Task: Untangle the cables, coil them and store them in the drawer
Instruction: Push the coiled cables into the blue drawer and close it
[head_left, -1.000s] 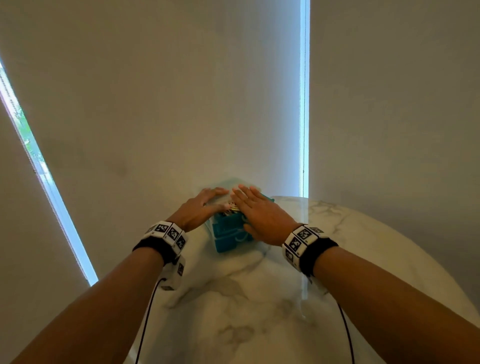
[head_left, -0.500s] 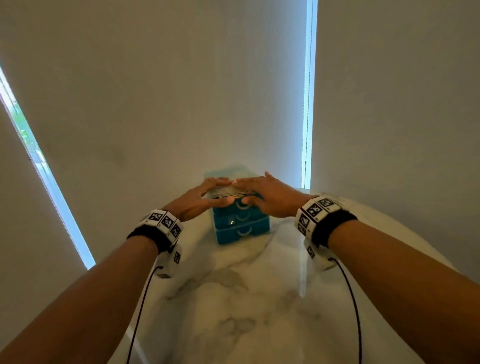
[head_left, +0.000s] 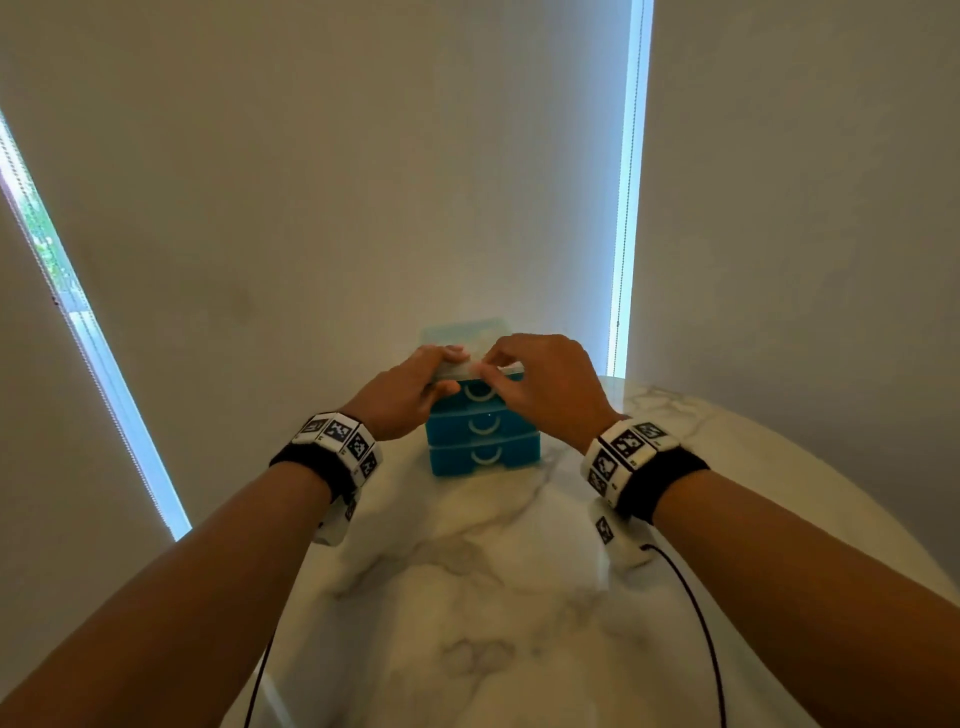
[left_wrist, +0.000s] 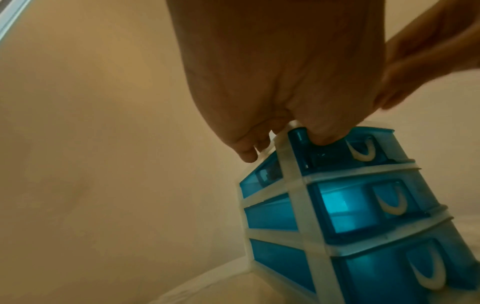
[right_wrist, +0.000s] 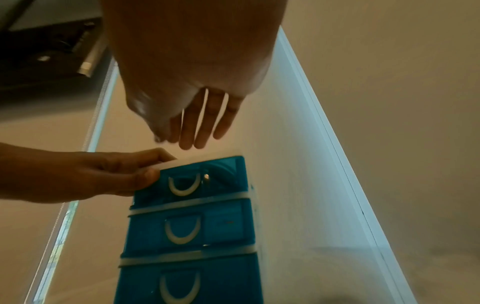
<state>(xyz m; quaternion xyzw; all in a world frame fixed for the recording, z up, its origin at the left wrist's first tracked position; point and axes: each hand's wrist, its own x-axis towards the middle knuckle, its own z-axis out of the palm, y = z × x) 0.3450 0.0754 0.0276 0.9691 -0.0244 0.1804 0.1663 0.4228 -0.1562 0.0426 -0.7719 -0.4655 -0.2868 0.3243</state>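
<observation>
A small blue three-drawer chest (head_left: 483, 441) stands on the marble table (head_left: 467, 597). All of its drawers are pushed in, the top drawer (right_wrist: 192, 181) included. No cable shows outside the chest; dark shapes are faint behind the translucent top drawer front (left_wrist: 345, 150). My left hand (head_left: 444, 371) pinches the chest's top left corner, thumb on the drawer front and fingers on the lid (left_wrist: 285, 142). My right hand (right_wrist: 200, 131) hovers just over the lid with its fingers hanging relaxed, holding nothing.
The chest (left_wrist: 350, 205) sits at the far edge of the round table, close to pale roller blinds (head_left: 363, 208). Bright window gaps (head_left: 626, 208) run down the left and right. Thin black wrist-camera leads (head_left: 696, 623) trail over the near tabletop.
The top drawer was pulled out with both hands on it a second ago; it has since slid shut. My right hand has lifted off and my left now grips the corner.
</observation>
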